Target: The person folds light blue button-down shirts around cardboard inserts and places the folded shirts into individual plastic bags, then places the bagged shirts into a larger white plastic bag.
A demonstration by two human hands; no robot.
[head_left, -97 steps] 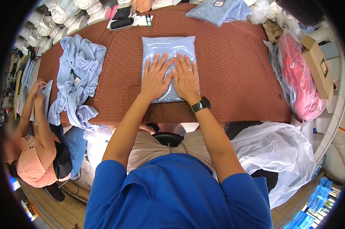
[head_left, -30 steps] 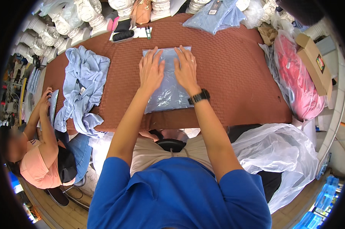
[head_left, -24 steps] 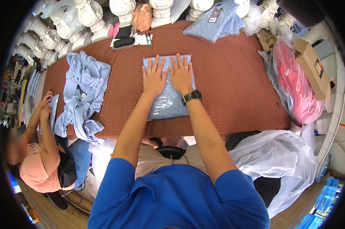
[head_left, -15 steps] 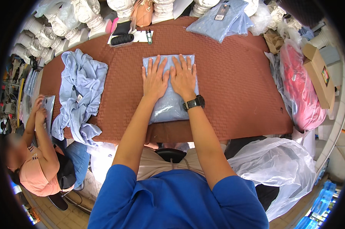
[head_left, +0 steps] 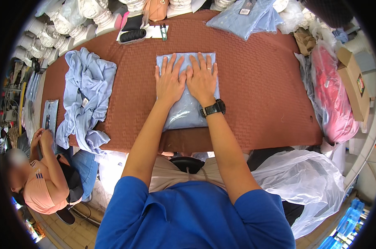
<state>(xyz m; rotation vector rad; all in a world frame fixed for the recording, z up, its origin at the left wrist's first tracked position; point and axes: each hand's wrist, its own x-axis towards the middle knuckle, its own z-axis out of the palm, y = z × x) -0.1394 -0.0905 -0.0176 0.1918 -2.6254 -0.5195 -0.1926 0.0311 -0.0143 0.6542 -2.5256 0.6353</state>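
A light blue folded garment in a clear plastic bag point(head_left: 186, 113) lies flat in the middle of the brown cloth-covered table point(head_left: 258, 91). My left hand point(head_left: 170, 83) presses on its upper left part, palm down, fingers stretched toward the far edge. Beside it, my right hand point(head_left: 201, 81) rests flat on the upper right part, with a ring on one finger and a black watch point(head_left: 213, 108) at the wrist. The two thumbs nearly meet. Neither hand grips anything. To the left is a loose, crumpled light blue shirt point(head_left: 88, 91) with a dark tag.
Bagged blue shirts point(head_left: 244, 18) lie at the far right, near a spool of black thread point(head_left: 132, 35) and small snips point(head_left: 164, 32). Red bagged goods point(head_left: 330, 91) and a cardboard box point(head_left: 353, 83) flank the table's right end. A co-worker point(head_left: 44, 182) sits at the left.
My hands stay flat on the bagged garment, with little visible shift. The co-worker's hands have drawn back from a bagged item at the table's left edge. The whole view has shifted slightly.
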